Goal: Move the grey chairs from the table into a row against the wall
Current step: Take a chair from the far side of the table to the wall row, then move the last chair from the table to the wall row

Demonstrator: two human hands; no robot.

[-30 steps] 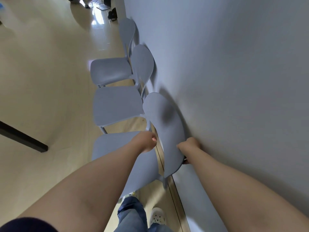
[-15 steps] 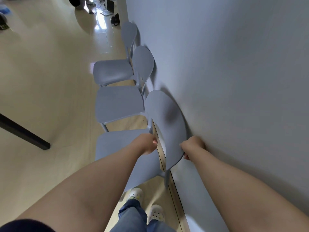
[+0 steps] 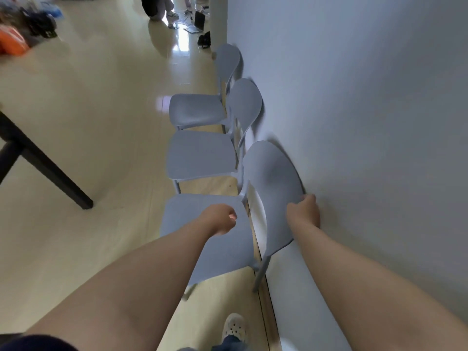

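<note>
Three grey chairs stand in a row along the wall (image 3: 367, 122): the far chair (image 3: 197, 110), the middle chair (image 3: 200, 154) and the nearest chair (image 3: 217, 247). My right hand (image 3: 304, 211) grips the wall-side edge of the nearest chair's backrest (image 3: 271, 183), which almost touches the wall. My left hand (image 3: 222, 219) hovers over that chair's seat with its fingers curled into a fist, holding nothing, a little left of the backrest.
A black table leg (image 3: 50, 171) slants across the floor at left. Bags and an orange item (image 3: 15, 44) lie at the far left. A person's legs (image 3: 157, 8) and a laptop (image 3: 197, 24) are at the room's far end. My shoe (image 3: 234, 328) is below.
My left hand has let go of the backrest's front edge and drawn back over the seat. The right hand stays on the backrest. The view has lifted, showing more of the room.
</note>
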